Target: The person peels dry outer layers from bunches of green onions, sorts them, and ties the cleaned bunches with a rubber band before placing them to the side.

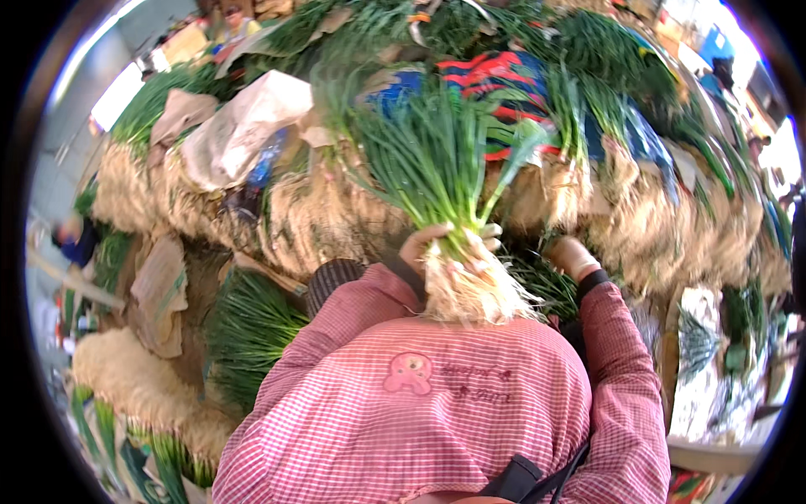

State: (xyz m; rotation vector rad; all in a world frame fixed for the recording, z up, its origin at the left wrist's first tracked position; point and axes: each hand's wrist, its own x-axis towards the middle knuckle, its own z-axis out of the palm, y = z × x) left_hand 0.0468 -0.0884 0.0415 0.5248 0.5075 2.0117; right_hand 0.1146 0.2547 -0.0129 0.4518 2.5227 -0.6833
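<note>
My left hand is closed around a bunch of green onions, just below where the stems spread into leaves. The bunch stands upright in front of my chest, its long green leaves fanned away from me and its pale, stringy roots hanging toward my shirt. To the right of those roots, my right hand reaches down beside loose dark green leaves. Its fingertips are blurred and partly hidden, so whether it grips anything cannot be made out.
A long heap of green onions runs across in front, roots facing me. On it lie a beige sack and a striped red, blue and green cloth. More onions lie at my left. Other people are in the background.
</note>
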